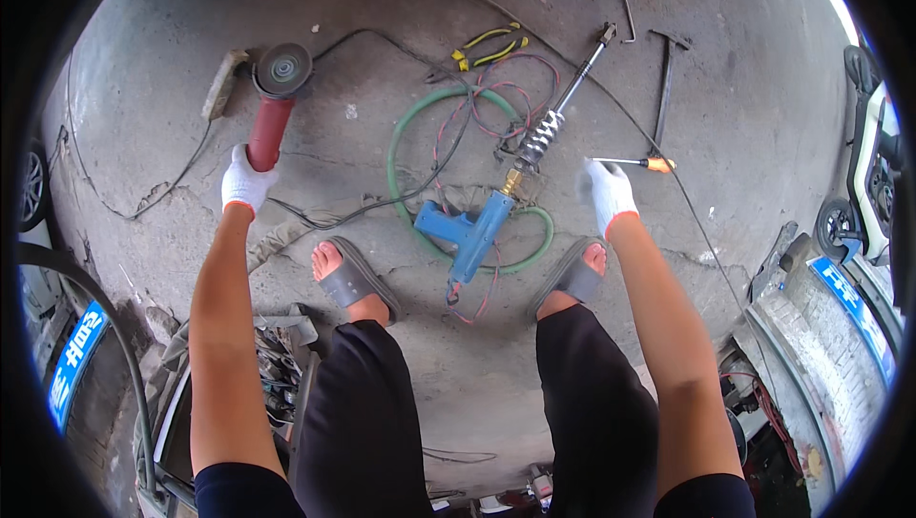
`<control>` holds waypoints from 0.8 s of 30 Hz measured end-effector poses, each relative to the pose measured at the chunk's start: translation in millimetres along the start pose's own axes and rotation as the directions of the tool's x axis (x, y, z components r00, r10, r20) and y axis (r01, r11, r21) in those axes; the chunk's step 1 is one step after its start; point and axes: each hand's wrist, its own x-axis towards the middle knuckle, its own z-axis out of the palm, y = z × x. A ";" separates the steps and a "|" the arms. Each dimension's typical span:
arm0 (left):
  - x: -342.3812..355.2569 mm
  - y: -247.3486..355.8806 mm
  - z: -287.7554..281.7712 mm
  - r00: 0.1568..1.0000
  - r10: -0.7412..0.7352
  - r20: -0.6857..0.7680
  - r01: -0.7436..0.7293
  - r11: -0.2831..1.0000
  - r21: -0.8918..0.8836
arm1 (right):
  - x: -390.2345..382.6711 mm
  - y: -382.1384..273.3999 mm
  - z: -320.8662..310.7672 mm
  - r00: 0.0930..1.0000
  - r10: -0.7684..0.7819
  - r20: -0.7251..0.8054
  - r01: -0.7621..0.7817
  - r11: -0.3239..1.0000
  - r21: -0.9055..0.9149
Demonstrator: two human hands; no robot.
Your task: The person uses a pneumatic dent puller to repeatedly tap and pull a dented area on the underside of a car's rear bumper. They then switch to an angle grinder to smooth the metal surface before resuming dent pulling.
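Observation:
My gloved left hand point(250, 179) grips the red body of an angle grinder point(270, 122), its disc uppermost beside a worn pale block point(225, 84). My gloved right hand point(608, 196) is beside the shaft of an orange-handled screwdriver point(660, 165); its blurred fingers do not show clearly whether they hold anything. Between my hands a blue pistol-shaped tool point(482, 232) lies with a brass fitting point(513, 180), joined to a chrome spring-and-rod part point(542, 136), amid green hose point(396, 141) and red wires. Yellow-black pliers point(491, 58) lie above them.
A T-handled tool point(666, 79) and thin bent bar point(625, 8) lie at upper right. My sandalled feet stand on the cracked concrete point(353, 136), crossed by cables. Metal scrap point(281, 384) is by my left leg; a white scooter point(873, 165) and blue signs point(76, 361) line the sides.

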 end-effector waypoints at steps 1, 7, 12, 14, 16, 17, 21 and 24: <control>7.2 -4.9 7.4 1.000 0.024 -0.009 -0.024 0.999 -0.032 | 17.3 -11.3 16.9 0.997 -0.054 -0.051 0.049 0.994 -0.101; 21.4 -18.9 16.2 0.990 -0.129 0.064 0.110 0.964 0.244 | 88.4 -26.5 96.9 0.984 -0.144 -0.102 0.094 0.915 -0.391; -77.9 112.2 40.1 0.969 0.044 -0.244 -0.044 0.999 0.005 | 114.9 -10.2 89.9 0.956 -0.031 -0.291 -0.040 0.971 -0.237; -152.7 155.2 55.4 0.921 -0.082 0.381 0.189 0.949 -0.253 | 83.1 -25.1 95.9 0.982 0.022 -0.186 -0.020 1.000 0.010; -212.2 198.3 76.0 0.596 -0.296 0.747 0.439 0.899 0.006 | 41.3 -45.6 100.6 0.990 0.083 -0.112 -0.057 0.973 0.225; -226.2 206.8 76.5 0.492 -0.287 0.822 0.612 0.786 -0.092 | 10.6 -53.0 99.8 0.990 0.091 -0.104 -0.060 0.960 0.273; -271.5 202.1 64.7 0.570 -0.089 0.817 0.671 0.625 -0.400 | -86.5 -74.2 56.4 0.987 -0.093 -0.129 0.145 0.863 0.484; -293.6 233.2 -8.1 0.567 -0.035 0.823 0.520 0.790 -0.325 | -174.6 -115.4 -2.6 0.975 -0.163 -0.150 0.217 0.834 0.507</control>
